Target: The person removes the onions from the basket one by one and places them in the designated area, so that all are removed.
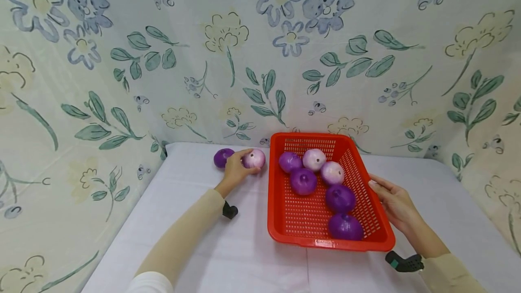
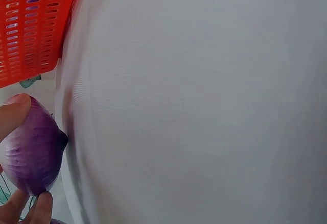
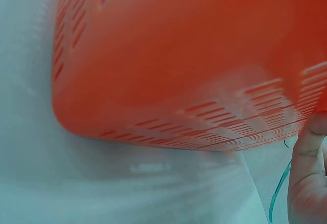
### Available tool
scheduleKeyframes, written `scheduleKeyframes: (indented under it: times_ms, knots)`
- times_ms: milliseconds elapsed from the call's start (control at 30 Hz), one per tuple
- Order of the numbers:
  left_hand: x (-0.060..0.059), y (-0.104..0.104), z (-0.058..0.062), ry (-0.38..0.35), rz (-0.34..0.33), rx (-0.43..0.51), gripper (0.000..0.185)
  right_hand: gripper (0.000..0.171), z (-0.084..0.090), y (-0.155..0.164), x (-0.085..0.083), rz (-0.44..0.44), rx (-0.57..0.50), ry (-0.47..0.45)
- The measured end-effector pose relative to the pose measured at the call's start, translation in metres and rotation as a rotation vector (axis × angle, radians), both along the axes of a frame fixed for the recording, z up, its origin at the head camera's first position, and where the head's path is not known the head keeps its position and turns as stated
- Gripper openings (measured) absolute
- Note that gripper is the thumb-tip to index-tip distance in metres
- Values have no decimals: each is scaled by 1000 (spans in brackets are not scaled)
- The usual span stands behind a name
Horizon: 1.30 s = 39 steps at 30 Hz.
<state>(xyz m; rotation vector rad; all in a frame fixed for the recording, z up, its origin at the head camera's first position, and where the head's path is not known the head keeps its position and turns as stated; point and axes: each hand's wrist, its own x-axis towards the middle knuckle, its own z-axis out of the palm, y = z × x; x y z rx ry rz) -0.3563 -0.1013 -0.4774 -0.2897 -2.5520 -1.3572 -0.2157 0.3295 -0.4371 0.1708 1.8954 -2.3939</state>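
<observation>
Centrally, left hand (image 1: 235, 169) grips pale onion (image 1: 254, 158) on the table just left of red basket (image 1: 276, 202), apparently still resting; right hand (image 1: 392, 199), fingers straight, steadies its right rim.

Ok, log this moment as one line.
left hand: holds pale onion on table | right hand: touches red basket side | basket: six onions | loose purple onion beside left hand
</observation>
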Motion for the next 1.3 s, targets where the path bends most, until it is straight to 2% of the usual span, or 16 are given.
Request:
scheduleKeyframes:
  times_ms: [133,400,700,933,1300]
  knots:
    - [2,1,-1,16,12,-26,69,21,0,0,1,-2,-4,-1]
    - [3,5,2,-20,90,-116,69,21,-2,0,1,-2,-18,-2]
    - [10,4,5,34,92,-140,66,20,-2,1,1,-4,-15,-9]
    - [13,0,5,50,91,-170,65,20,-2,1,1,-4,-13,-14]
    - [20,-7,25,84,60,-171,60,19,0,0,1,-6,-3,-13]
